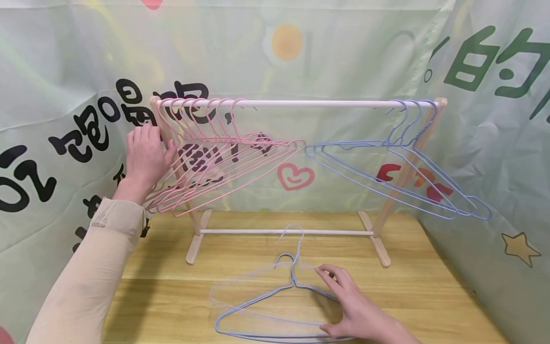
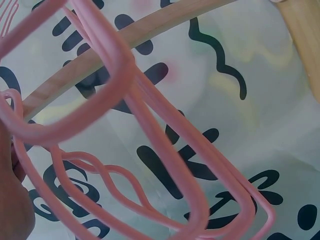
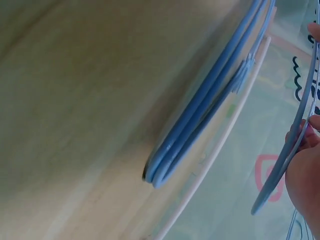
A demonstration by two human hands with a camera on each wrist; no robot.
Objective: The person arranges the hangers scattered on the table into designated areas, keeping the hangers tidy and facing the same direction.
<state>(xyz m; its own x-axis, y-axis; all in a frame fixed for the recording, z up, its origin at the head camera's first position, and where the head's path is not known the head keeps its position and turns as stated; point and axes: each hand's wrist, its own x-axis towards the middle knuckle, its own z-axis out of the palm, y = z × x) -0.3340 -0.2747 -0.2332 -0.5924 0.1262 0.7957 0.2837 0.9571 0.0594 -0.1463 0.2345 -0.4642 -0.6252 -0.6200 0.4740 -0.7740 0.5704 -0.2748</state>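
Held in my right hand (image 1: 354, 306) is a pale blue wire hanger (image 1: 253, 311), blurred in the head view; forefinger and thumb pinch its sloping shoulder and bottom bar near the right end. Below it, a small stack of blue hangers (image 1: 253, 301) lies on the table, hooks pointing to the rack. My left hand (image 1: 148, 155) grips the left wooden post (image 1: 195, 217) of the rack, its fingertips hidden behind. Several pink hangers (image 1: 232, 184) hang beside that hand, and their ends loom large in the left wrist view. Three blue hangers (image 1: 412, 148) hang at the right end.
The rack's white top rail (image 1: 309, 103) spans both posts, with bare rail between the pink and blue groups. A lower white bar (image 1: 249, 231) joins its wooden feet (image 1: 375, 239) on the wooden table (image 1: 163, 286). Printed cloth (image 1: 352, 62) surrounds the back and sides.
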